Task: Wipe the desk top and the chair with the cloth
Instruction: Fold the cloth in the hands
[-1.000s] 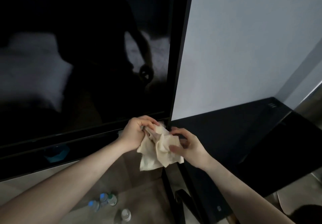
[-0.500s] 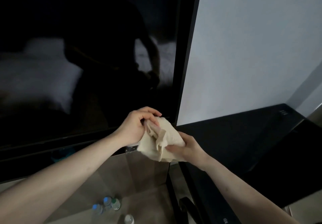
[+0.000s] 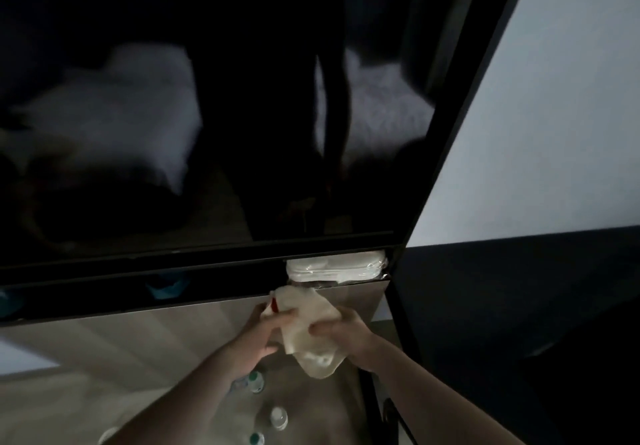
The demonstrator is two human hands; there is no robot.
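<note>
Cloth point(image 3: 313, 332): bunched between left hand point(image 3: 258, 335) and right hand point(image 3: 346, 332), its middle covered by the fingers, a small red mark at its upper left edge too small to identify. Bottles point(image 3: 256, 380): only caps legible, one cut by the bottom edge, another partly behind the left forearm. White packet point(image 3: 336, 266) in the slot: blurred, contents indeterminate; dark glossy panel point(image 3: 138, 64) shows only smeared reflections.

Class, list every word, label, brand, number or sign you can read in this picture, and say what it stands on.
None can be read.
Bottles on the floor: any labels are too small and blurred to read.
White packet on the shelf under the dark screen: no readable print.
Cloth held by the left hand and right hand: a red spot near its top edge, not readable as text.
</note>
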